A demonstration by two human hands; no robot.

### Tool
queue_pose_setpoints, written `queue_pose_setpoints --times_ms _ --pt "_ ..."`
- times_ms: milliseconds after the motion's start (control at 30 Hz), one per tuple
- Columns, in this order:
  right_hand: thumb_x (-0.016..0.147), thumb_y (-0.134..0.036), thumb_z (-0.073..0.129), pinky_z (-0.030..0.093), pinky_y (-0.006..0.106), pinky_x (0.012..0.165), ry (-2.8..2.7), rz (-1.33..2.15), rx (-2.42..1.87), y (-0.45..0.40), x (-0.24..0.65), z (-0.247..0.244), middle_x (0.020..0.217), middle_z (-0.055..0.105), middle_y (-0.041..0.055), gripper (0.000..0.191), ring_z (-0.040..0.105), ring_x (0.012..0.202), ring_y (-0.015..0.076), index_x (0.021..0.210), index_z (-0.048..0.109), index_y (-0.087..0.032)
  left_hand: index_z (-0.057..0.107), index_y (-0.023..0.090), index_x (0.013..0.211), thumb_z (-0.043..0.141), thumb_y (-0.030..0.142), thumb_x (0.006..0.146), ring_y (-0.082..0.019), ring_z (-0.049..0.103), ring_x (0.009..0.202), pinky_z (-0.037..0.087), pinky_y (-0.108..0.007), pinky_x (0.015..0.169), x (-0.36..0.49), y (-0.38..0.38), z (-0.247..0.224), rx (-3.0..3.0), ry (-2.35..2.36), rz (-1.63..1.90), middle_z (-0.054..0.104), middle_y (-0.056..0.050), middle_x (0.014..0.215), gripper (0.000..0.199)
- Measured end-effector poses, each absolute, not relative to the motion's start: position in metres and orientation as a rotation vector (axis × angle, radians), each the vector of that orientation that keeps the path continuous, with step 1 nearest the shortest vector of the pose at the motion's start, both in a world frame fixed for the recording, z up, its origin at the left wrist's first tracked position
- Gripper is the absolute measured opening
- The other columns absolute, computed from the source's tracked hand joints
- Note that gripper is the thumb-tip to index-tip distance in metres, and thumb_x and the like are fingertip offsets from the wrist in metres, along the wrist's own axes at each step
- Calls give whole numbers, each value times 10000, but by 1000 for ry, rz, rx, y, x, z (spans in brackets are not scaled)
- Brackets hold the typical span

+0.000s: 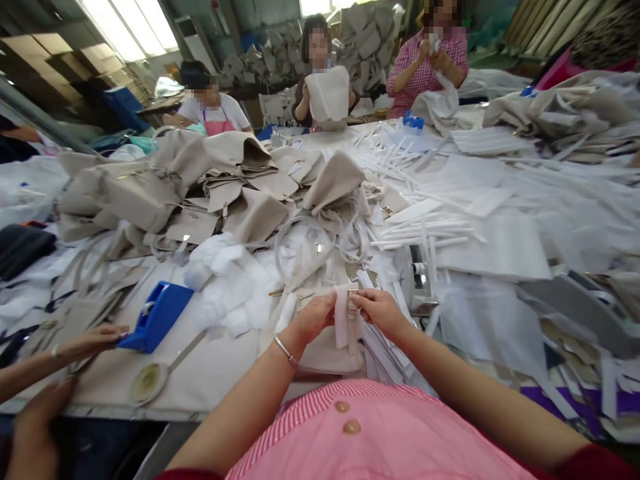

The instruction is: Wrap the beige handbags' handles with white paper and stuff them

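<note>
A beige bag (320, 350) lies in front of me at the table's near edge. My left hand (315, 319) is closed on a white padding strip (342, 317), which hangs down over the bag. Just to the right of that strip, my right hand (383, 312) pinches a beige strap with a small metal buckle (353, 293). The fingertips of both hands are close together, and the fingers hide part of the strap. A beige looped handle (280, 250) rises behind the bag.
At left, a co-worker's hand (95, 340) touches a blue tape dispenser (157, 317). A round dish (149, 383) sits nearby. White padding sheets (235, 280) and beige bags (200, 180) are heaped beyond. A grey dispenser (585, 313) stands right. Several people are across the table.
</note>
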State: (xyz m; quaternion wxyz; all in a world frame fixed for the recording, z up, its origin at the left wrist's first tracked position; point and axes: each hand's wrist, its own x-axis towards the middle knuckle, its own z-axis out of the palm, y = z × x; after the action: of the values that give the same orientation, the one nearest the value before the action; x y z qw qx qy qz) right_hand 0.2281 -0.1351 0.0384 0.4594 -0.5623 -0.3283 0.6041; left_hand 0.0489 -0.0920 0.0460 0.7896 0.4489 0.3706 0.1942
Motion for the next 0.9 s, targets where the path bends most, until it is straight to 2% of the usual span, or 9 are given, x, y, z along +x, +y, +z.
queue_pose_setpoints --times_ms 67,133,233,367,567,667,767,900 --pt "719 -489 684 256 221 389 -870 1475 -1426 -134 228 41 420 451 -66 348 356 383 73 750 661 -143 676 132 1123 459 648 872 -258 665 924 522 -382 817 49 -93 43 802 781 490 707 -159 1034 614" --pt "747 -486 652 283 227 393 -931 1436 -1481 -134 228 42 416 481 -53 349 381 380 85 777 676 -139 672 133 1132 532 592 861 -254 665 935 520 -369 824 51 -95 43 781 797 522 707 -155 1042 552" --pt "759 -463 646 333 236 418 -1000 1352 -1508 -132 227 41 450 530 -35 321 446 408 105 777 685 -145 647 170 1185 579 524 859 -224 666 891 516 -314 762 55 -101 49 871 816 508 712 -117 1036 486" --pt "753 -438 659 406 260 479 -1040 1291 -1476 -132 228 45 496 569 -20 273 512 458 132 705 662 -169 623 213 1227 524 517 897 -194 650 848 491 -273 688 61 -110 59 992 821 504 714 -84 1030 459" --pt "769 -456 648 459 287 526 -1064 1297 -1469 -134 229 48 554 613 -5 277 559 492 154 711 661 -185 678 187 1091 445 524 922 -203 631 862 496 -297 735 63 -113 58 1023 749 544 702 -98 1004 443" --pt "786 -452 640 465 288 527 -1093 1260 -1487 -134 228 47 571 624 0 274 566 498 157 726 665 -186 677 184 1095 405 533 936 -192 611 823 485 -295 729 61 -112 56 1103 752 532 695 -90 982 470" --pt "819 -423 616 459 282 526 -1167 1178 -1496 -135 225 47 582 628 3 251 575 519 161 765 682 -187 708 167 1011 384 521 949 -185 588 777 469 -301 731 61 -111 56 1252 777 538 690 -84 924 484" --pt "852 -394 587 471 291 558 -1250 1088 -1492 -138 221 49 644 655 20 233 588 566 171 800 697 -194 714 160 923 332 475 971 -196 592 787 479 -331 800 61 -109 55 1316 805 576 690 -86 874 497"
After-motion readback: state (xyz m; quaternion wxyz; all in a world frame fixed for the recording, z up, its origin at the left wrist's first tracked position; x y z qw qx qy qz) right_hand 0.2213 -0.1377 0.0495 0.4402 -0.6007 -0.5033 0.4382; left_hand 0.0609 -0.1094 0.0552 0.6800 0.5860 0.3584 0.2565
